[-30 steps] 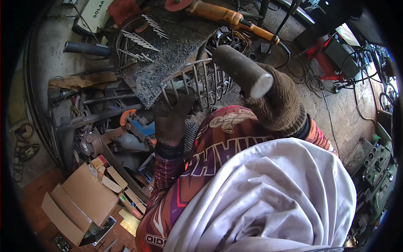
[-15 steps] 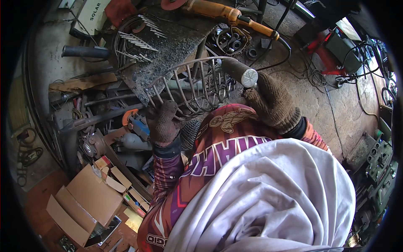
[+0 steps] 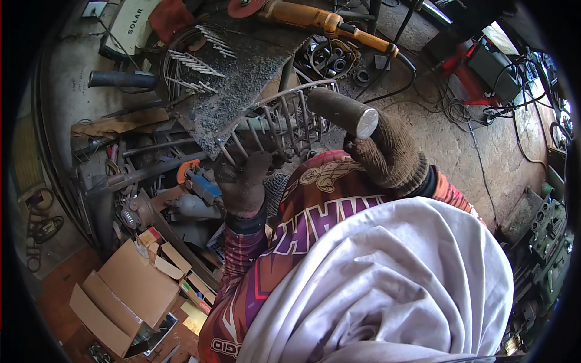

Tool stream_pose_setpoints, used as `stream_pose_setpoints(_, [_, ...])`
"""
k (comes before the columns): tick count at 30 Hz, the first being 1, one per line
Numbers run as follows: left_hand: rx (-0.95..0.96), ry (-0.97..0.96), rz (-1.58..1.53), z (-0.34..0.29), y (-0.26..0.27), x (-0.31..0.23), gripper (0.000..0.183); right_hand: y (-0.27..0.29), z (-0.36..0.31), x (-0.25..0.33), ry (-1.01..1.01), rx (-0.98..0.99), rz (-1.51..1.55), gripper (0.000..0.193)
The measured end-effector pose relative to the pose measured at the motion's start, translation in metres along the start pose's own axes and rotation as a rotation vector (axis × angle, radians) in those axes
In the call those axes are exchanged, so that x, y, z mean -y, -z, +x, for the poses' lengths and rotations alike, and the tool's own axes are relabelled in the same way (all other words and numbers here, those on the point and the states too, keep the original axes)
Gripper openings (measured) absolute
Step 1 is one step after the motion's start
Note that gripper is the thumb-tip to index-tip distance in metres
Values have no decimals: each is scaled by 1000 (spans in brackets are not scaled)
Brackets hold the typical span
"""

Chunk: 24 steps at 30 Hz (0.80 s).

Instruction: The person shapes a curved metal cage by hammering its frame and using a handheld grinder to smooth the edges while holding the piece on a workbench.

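Observation:
My left hand [image 3: 243, 184], in a brown knitted glove, is closed on the near left end of a curved metal rack [image 3: 292, 92]. The rack has a bent rail with several short rods set along it like ribs. In my right hand [image 3: 393, 151], also gloved, is a hammer [image 3: 342, 112] with a thick cylindrical steel head. Its handle is mostly hidden by the glove. The hammer head is at the rack's right end; whether they touch I cannot tell.
Ahead, a metal plate [image 3: 242, 78] carries grit, loose rods [image 3: 192, 62] and an orange angle grinder [image 3: 305, 15]. A tray of metal rings [image 3: 330, 58] lies beyond the rack. Open cardboard boxes [image 3: 130, 281] and a blue-orange tool [image 3: 203, 186] are at left. Cables [image 3: 463, 112] run across the right floor.
The hammer head has come down and to the left, showing more of its side. My left hand has shifted slightly right, and the rack's near end has turned with it.

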<state>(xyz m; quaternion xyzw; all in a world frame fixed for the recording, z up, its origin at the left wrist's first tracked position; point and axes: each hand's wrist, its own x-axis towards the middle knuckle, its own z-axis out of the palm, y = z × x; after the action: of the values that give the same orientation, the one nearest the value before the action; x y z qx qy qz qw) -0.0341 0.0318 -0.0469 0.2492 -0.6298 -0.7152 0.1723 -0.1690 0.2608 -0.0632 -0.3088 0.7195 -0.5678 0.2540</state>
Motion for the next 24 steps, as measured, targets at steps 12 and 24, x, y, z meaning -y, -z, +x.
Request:
stream_pose_setpoints(12, [-114, -88, 92, -3, 2, 15, 12, -3, 3, 14, -17, -40, -93, 36])
stream_pose_setpoints(24, [-272, -217, -27, 7, 51, 45, 27, -2, 4, 3, 34, -97, 133, 44])
